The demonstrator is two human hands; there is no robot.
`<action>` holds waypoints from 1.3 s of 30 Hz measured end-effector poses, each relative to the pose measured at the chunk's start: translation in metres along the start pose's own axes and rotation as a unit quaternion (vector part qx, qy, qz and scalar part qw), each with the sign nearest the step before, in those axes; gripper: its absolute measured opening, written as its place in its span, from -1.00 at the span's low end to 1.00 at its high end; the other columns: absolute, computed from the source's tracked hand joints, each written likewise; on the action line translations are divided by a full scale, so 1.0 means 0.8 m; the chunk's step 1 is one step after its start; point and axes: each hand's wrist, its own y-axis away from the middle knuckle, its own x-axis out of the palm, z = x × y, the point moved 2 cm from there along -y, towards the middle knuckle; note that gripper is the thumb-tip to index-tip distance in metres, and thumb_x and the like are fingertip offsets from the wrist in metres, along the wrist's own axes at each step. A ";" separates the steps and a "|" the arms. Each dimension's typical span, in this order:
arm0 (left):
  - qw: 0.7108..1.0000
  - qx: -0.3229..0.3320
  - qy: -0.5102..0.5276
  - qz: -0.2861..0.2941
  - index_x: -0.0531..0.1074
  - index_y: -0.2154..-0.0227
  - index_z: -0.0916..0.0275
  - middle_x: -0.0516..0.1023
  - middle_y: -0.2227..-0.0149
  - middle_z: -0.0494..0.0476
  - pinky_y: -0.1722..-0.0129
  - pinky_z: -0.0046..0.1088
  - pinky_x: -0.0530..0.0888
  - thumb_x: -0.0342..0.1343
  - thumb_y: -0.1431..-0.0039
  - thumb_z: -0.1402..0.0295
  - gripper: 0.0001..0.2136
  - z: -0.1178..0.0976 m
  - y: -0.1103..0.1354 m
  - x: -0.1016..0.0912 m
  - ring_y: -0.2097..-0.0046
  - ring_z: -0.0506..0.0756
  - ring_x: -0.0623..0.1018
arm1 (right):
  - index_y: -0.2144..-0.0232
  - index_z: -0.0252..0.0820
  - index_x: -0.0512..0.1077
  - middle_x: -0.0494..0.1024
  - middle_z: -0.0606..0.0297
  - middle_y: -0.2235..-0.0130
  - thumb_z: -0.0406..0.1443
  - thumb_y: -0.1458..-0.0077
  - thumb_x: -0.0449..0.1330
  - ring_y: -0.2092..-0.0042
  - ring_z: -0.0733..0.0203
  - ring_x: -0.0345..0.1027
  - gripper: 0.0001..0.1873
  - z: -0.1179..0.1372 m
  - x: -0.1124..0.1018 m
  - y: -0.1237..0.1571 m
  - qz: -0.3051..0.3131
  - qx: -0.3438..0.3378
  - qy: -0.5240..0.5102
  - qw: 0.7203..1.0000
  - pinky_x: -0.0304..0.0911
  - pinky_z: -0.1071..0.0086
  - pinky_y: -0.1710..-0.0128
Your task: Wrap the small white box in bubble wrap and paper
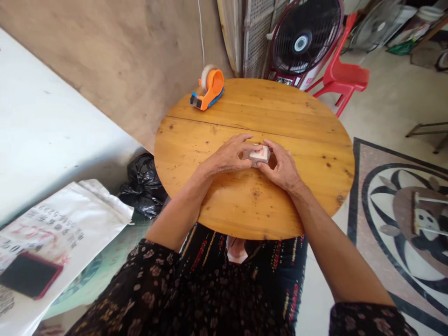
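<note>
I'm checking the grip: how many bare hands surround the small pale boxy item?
2: the bare left hand on the left of the small pale boxy item, the bare right hand on its right.

A round, yellow-brown wooden table [245,203] is dotted with dark knots [255,192] and crossed by a thin dark seam [210,123]. Over to its far left edge, where an orange plastic tape dispenser [214,88] is set down! At the table's middle a small pale box [259,155] in clear wrapping is held, contact with the top hard to call. To the table's right, the pale tiled floor [381,114] is decorated with a dark-bordered, petalled medallion [380,200]; beyond its far right edge, a red plastic chair [345,74] is stood.
</note>
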 end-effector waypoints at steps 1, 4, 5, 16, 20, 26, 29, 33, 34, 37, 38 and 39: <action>1.000 -0.003 -0.001 0.000 0.48 -0.09 0.07 0.26 -0.32 0.20 -0.37 -0.03 0.14 0.28 -0.06 0.37 -0.52 -0.001 0.000 0.000 -0.38 0.28 0.22 | -0.24 -0.11 0.24 0.44 0.03 -0.19 -0.04 -0.08 0.20 -0.15 -0.18 0.36 -0.29 0.000 0.000 0.000 -0.001 0.000 0.004 1.000 0.22 -0.13 -0.15; 1.000 -0.005 0.016 0.005 0.48 -0.09 0.09 0.26 -0.32 0.21 -0.37 -0.04 0.14 0.26 -0.06 0.36 -0.53 -0.003 0.000 -0.001 -0.39 0.29 0.20 | -0.23 -0.11 0.26 0.46 0.03 -0.18 -0.04 -0.07 0.20 -0.13 -0.20 0.38 -0.30 0.000 -0.001 -0.001 0.002 0.003 0.010 1.000 0.24 -0.15 -0.13; 1.000 -0.004 0.027 0.010 0.47 -0.11 0.10 0.25 -0.33 0.22 -0.37 -0.05 0.16 0.26 -0.05 0.36 -0.51 -0.004 -0.001 -0.002 -0.39 0.30 0.18 | -0.23 -0.11 0.26 0.46 0.03 -0.18 -0.04 -0.07 0.20 -0.13 -0.20 0.38 -0.29 0.000 0.000 -0.001 0.003 0.004 0.009 1.000 0.24 -0.15 -0.13; 0.964 -0.183 0.182 -0.062 0.42 -0.05 0.34 0.54 0.06 0.26 0.24 -0.37 0.55 0.06 -0.02 0.47 -0.54 0.015 0.004 -0.019 0.26 0.05 0.55 | -0.21 -0.17 0.29 0.45 -0.02 -0.19 -0.05 -0.02 0.21 -0.16 -0.22 0.36 -0.27 0.002 -0.005 -0.001 0.012 0.009 -0.020 1.000 0.21 -0.19 -0.16; 0.952 -0.216 0.212 -0.045 0.48 0.10 0.38 0.54 0.31 0.13 0.42 -0.48 0.50 0.04 -0.07 0.52 -0.69 0.005 0.000 -0.013 0.41 0.00 0.51 | -0.22 -0.18 0.28 0.48 -0.01 -0.16 -0.08 0.00 0.23 -0.13 -0.20 0.40 -0.26 -0.001 -0.003 0.000 0.002 0.012 -0.026 1.000 0.24 -0.18 -0.15; 0.947 -0.230 0.214 -0.058 0.49 0.36 0.36 0.42 0.56 -0.02 0.47 -0.55 0.45 0.02 -0.13 0.58 -0.86 0.005 -0.008 0.005 0.53 -0.05 0.44 | -0.19 -0.21 0.35 0.55 0.01 -0.09 -0.08 0.00 0.22 -0.07 -0.20 0.45 -0.29 -0.006 0.001 0.001 -0.016 0.029 -0.018 0.999 0.32 -0.12 -0.11; 0.955 -0.211 0.196 -0.075 0.46 0.39 0.35 0.41 0.56 -0.05 0.48 -0.57 0.40 0.07 -0.12 0.55 -0.92 0.014 -0.012 0.015 0.54 -0.06 0.42 | -0.19 -0.22 0.36 0.55 0.00 -0.08 -0.07 -0.01 0.21 -0.05 -0.23 0.45 -0.30 -0.005 0.003 0.001 -0.014 0.026 -0.002 1.000 0.32 -0.14 -0.10; 0.970 -0.167 0.154 -0.087 0.42 0.45 0.33 0.42 0.54 -0.07 0.44 -0.59 0.36 0.10 -0.06 0.58 -0.93 0.019 -0.015 0.018 0.50 -0.07 0.42 | -0.21 -0.23 0.33 0.53 -0.02 -0.12 -0.06 -0.03 0.20 -0.07 -0.27 0.43 -0.28 -0.005 0.004 0.002 -0.010 0.030 0.019 0.999 0.28 -0.18 -0.12; 0.971 -0.164 0.153 -0.087 0.42 0.45 0.33 0.42 0.54 -0.07 0.44 -0.60 0.35 0.10 -0.06 0.59 -0.93 0.019 -0.015 0.017 0.49 -0.08 0.42 | -0.23 -0.23 0.32 0.52 -0.03 -0.13 -0.06 -0.03 0.20 -0.08 -0.28 0.42 -0.27 -0.005 0.004 0.002 -0.007 0.031 0.021 0.999 0.27 -0.19 -0.13; 0.965 -0.179 0.178 -0.072 0.41 0.43 0.32 0.41 0.56 -0.07 0.48 -0.60 0.32 0.09 -0.10 0.57 -0.94 0.012 -0.013 0.012 0.52 -0.07 0.41 | -0.27 -0.21 0.26 0.49 -0.02 -0.16 -0.07 -0.03 0.22 -0.12 -0.27 0.40 -0.22 -0.005 0.000 0.002 0.008 0.026 0.011 1.000 0.24 -0.20 -0.16; 0.961 -0.191 0.191 -0.061 0.40 0.42 0.32 0.41 0.57 -0.07 0.50 -0.61 0.31 0.07 -0.12 0.56 -0.94 0.009 -0.012 0.010 0.53 -0.08 0.40 | -0.28 -0.19 0.23 0.48 -0.01 -0.17 -0.07 -0.03 0.23 -0.13 -0.26 0.39 -0.21 -0.005 -0.003 0.002 0.012 0.022 0.000 1.000 0.23 -0.20 -0.17; 0.956 -0.206 0.202 -0.051 0.40 0.40 0.31 0.40 0.58 -0.07 0.52 -0.61 0.31 0.06 -0.13 0.56 -0.93 0.006 -0.010 0.006 0.55 -0.08 0.40 | -0.29 -0.17 0.21 0.48 0.00 -0.17 -0.07 -0.03 0.23 -0.14 -0.23 0.40 -0.20 -0.005 -0.006 0.002 0.013 0.017 -0.015 1.000 0.23 -0.20 -0.18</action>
